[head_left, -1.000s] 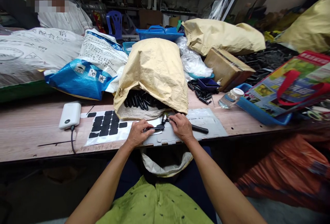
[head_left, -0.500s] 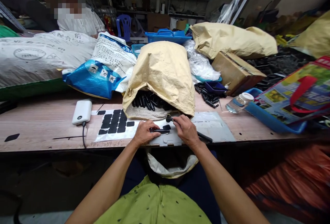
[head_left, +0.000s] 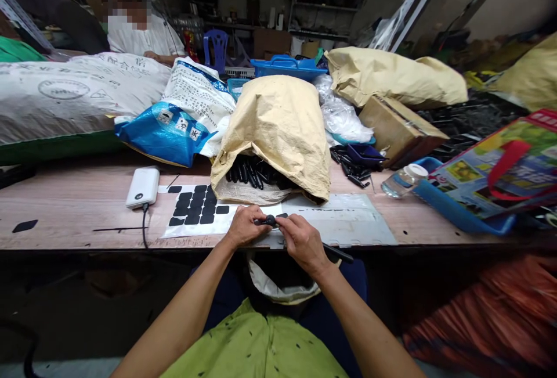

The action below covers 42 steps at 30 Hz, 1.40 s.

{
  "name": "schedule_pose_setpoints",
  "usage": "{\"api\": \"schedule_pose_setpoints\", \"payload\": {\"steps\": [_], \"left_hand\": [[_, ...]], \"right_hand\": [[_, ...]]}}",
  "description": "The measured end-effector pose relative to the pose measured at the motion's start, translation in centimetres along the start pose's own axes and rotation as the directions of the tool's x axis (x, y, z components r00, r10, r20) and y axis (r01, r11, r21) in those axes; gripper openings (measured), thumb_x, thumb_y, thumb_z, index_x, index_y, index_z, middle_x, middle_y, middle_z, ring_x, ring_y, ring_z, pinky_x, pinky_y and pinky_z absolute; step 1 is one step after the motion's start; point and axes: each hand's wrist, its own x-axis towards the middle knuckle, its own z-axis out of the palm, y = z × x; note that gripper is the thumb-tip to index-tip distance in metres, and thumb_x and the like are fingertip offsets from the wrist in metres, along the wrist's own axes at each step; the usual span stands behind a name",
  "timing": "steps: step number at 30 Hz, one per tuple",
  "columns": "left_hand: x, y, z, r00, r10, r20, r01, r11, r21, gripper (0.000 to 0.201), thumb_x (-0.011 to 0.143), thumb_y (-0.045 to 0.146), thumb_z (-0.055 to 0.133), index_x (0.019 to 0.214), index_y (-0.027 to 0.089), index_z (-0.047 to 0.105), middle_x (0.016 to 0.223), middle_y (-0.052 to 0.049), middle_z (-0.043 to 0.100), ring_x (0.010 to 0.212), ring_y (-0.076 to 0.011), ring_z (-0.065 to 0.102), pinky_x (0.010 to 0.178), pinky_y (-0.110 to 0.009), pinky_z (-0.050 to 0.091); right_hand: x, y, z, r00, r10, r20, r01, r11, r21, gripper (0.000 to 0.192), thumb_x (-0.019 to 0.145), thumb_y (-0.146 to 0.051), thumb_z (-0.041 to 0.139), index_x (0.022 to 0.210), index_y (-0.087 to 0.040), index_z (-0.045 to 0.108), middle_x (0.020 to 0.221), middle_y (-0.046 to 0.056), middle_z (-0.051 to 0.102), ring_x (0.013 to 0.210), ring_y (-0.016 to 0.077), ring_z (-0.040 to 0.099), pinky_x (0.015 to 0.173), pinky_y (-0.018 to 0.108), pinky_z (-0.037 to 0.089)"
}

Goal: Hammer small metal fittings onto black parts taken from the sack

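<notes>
My left hand (head_left: 247,226) is closed, pinching a slim black piece (head_left: 261,222) whose shape is mostly hidden. My right hand (head_left: 303,240) is closed around a black tool with a rounded head; its handle (head_left: 337,252) sticks out behind the palm. The tool's head (head_left: 270,220) meets the piece at my left fingertips. Beneath the hands lies a white sheet (head_left: 221,227) bearing several black rounded-square stickers (head_left: 195,204). Just beyond is a tan sack (head_left: 278,117), its mouth facing me, with slim black pieces (head_left: 248,172) inside.
A white power bank (head_left: 143,186) with a cable stands left of the sheet. On the right are a lidded jar (head_left: 404,180), a blue tray (head_left: 465,209) and a wooden box (head_left: 398,128). An open bag (head_left: 282,288) hangs below the table edge. Across the table sits another person (head_left: 143,38).
My right hand has moved left and down, bringing the tool's head from above the sheet onto the piece in my left hand. The view has shifted slightly.
</notes>
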Motion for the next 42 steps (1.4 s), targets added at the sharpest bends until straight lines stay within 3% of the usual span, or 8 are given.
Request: {"api": "schedule_pose_setpoints", "payload": {"steps": [2, 7, 14, 18, 25, 30, 38, 42], "left_hand": [[0.0, 0.1, 0.0, 1.0, -0.002, -0.003, 0.002, 1.0, 0.002, 0.011, 0.076, 0.031, 0.081, 0.086, 0.026, 0.082, 0.079, 0.001, 0.068, 0.074, -0.0137, 0.06, 0.074, -0.027, 0.041], [0.0, 0.2, 0.1, 1.0, -0.014, -0.004, 0.015, 1.0, 0.019, 0.017, 0.076, 0.033, 0.081, 0.091, 0.026, 0.083, 0.08, 0.001, 0.069, 0.077, -0.015, 0.062, 0.081, -0.03, 0.043], [0.0, 0.5, -0.1, 1.0, -0.028, -0.009, 0.028, 0.999, 0.046, 0.017, 0.073, 0.028, 0.08, 0.09, 0.025, 0.081, 0.082, 0.001, 0.069, 0.08, -0.0166, 0.063, 0.088, -0.034, 0.043], [0.1, 0.7, -0.3, 1.0, -0.031, -0.004, 0.031, 1.0, -0.006, 0.018, 0.069, 0.019, 0.077, 0.087, 0.022, 0.077, 0.084, 0.002, 0.068, 0.08, -0.016, 0.063, 0.083, -0.031, 0.044], [0.3, 0.5, -0.3, 0.998, -0.054, -0.015, 0.053, 0.997, -0.059, 0.019, 0.067, 0.015, 0.072, 0.084, 0.02, 0.069, 0.087, 0.002, 0.068, 0.082, -0.0165, 0.061, 0.08, -0.029, 0.044], [0.3, 0.3, -0.2, 0.998, -0.059, -0.014, 0.058, 0.996, -0.062, 0.019, 0.066, 0.015, 0.072, 0.084, 0.021, 0.068, 0.087, 0.002, 0.067, 0.081, -0.0167, 0.06, 0.08, -0.03, 0.044], [0.3, 0.2, -0.3, 0.999, -0.028, 0.017, 0.028, 1.0, -0.015, 0.017, 0.07, 0.017, 0.072, 0.085, 0.021, 0.068, 0.087, 0.001, 0.067, 0.083, -0.0174, 0.061, 0.079, -0.03, 0.042], [-0.4, 1.8, -0.6, 0.999, 0.017, 0.034, -0.02, 0.996, 0.092, 0.015, 0.079, 0.026, 0.074, 0.093, 0.022, 0.07, 0.091, -0.001, 0.068, 0.086, -0.0197, 0.061, 0.086, -0.035, 0.041]], "right_hand": [[-0.1, 0.2, 0.0, 0.999, 0.021, 0.024, -0.021, 1.0, -0.019, 0.028, 0.101, -0.019, 0.048, 0.122, -0.025, 0.066, 0.094, 0.006, 0.065, 0.092, 0.0204, 0.061, 0.081, 0.031, 0.052], [-0.5, 0.5, -0.7, 0.994, 0.098, -0.057, -0.095, 0.994, 0.044, 0.03, 0.103, -0.023, 0.044, 0.124, -0.026, 0.065, 0.1, 0.007, 0.066, 0.098, 0.0218, 0.063, 0.089, 0.033, 0.052], [-0.7, 1.3, -1.2, 0.994, 0.104, -0.026, -0.104, 0.995, 0.005, 0.029, 0.102, -0.024, 0.045, 0.122, -0.026, 0.066, 0.098, 0.007, 0.067, 0.097, 0.0217, 0.062, 0.088, 0.033, 0.051], [0.3, 3.9, -1.9, 0.99, 0.122, -0.067, -0.126, 0.991, -0.055, 0.026, 0.101, -0.024, 0.049, 0.118, -0.026, 0.068, 0.099, 0.006, 0.067, 0.097, 0.0218, 0.061, 0.088, 0.033, 0.05], [0.6, 9.3, -1.3, 0.992, 0.126, 0.019, -0.121, 0.976, -0.181, 0.022, 0.094, -0.02, 0.057, 0.11, -0.025, 0.071, 0.096, 0.005, 0.065, 0.096, 0.022, 0.058, 0.084, 0.033, 0.048], [0.1, 9.0, -0.6, 0.991, 0.131, -0.039, -0.137, 0.955, -0.265, 0.022, 0.096, -0.022, 0.056, 0.113, -0.024, 0.07, 0.098, 0.006, 0.063, 0.094, 0.0233, 0.054, 0.087, 0.035, 0.045], [0.0, 8.9, -0.6, 0.99, 0.144, -0.015, -0.142, 0.945, -0.295, 0.024, 0.098, -0.024, 0.053, 0.116, -0.025, 0.068, 0.101, 0.007, 0.063, 0.097, 0.0239, 0.053, 0.089, 0.036, 0.043], [0.1, 9.0, -0.5, 0.988, 0.156, -0.017, -0.154, 0.946, -0.284, 0.022, 0.097, -0.025, 0.055, 0.115, -0.025, 0.068, 0.101, 0.006, 0.063, 0.097, 0.0234, 0.053, 0.088, 0.035, 0.043]]}}
